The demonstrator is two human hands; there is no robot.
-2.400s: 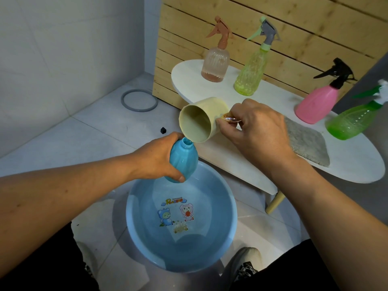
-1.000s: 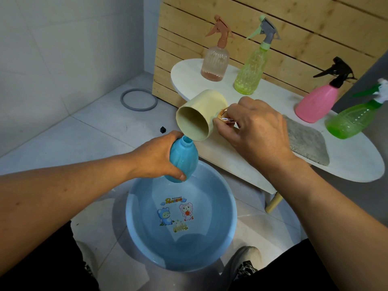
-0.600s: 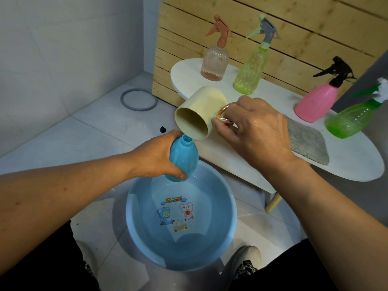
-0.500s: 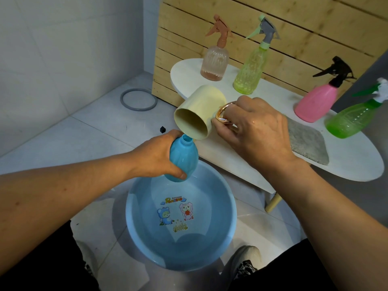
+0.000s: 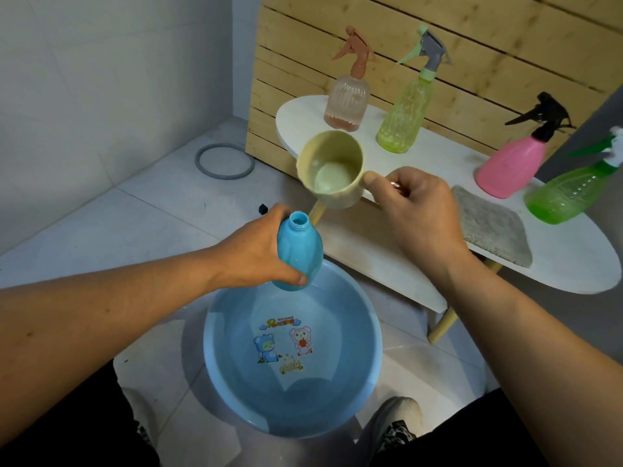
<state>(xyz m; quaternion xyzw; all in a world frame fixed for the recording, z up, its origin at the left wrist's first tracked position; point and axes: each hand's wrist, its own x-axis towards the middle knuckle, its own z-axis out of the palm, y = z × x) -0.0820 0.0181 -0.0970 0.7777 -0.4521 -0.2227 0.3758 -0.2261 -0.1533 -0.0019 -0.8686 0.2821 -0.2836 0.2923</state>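
The left forearm comes in from the lower left, and the left hand (image 5: 259, 251) wraps round the blue bottle (image 5: 298, 254) from its left side. The fingers curl behind the bottle, and the thumb presses its lower front. The bottle stands almost upright, its capless neck leaning slightly away from the camera. It hangs in the air over the far rim of the basin (image 5: 236, 332), which sits on the floor between the person's feet.

The right forearm reaches in from the lower right with the back of the hand towards the camera. The right hand (image 5: 418, 210) grips the cup (image 5: 332, 170) at its handle, which the curled fingers mostly hide. The thumb lies against the cup's wall. The cup is tipped so that its mouth faces the camera and its inner bottom shows. It is above and just right of the bottle's neck, not touching it.

Behind the hands is a white table (image 5: 371, 237) with a grey cloth (image 5: 488, 227) and four spray bottles: peach (image 5: 345, 99), yellow-green (image 5: 404, 119), pink (image 5: 509, 166) and green (image 5: 569, 197).
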